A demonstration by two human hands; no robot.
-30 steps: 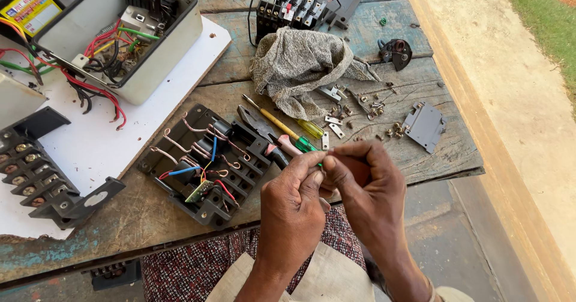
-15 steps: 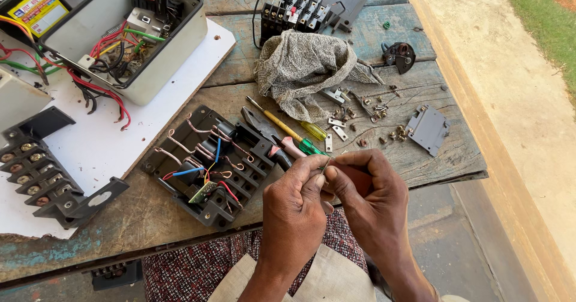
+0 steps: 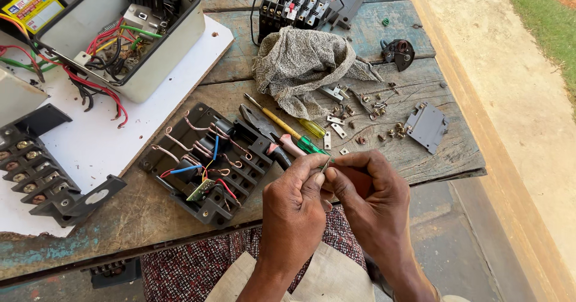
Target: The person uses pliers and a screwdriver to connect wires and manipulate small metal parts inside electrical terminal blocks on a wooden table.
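While both hands meet above the worn wooden surface [image 3: 420, 158], a small thin metal piece [image 3: 326, 165] is pinched between left fingers [image 3: 309, 169] and right fingers [image 3: 343, 179], its long axis running from 7 to 1 o'clock.

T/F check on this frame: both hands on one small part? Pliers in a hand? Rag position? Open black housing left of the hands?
1. Both hands, left hand and right hand, pinch one small thin metal part between fingertips. True.
2. The pink-handled pliers are held in a hand. False: they lie on the weathered wooden table.
3. The crumpled grey rag lies on the ground. False: it is on the table.
4. The open black plastic housing with coloured wires lies left of the hands. True.
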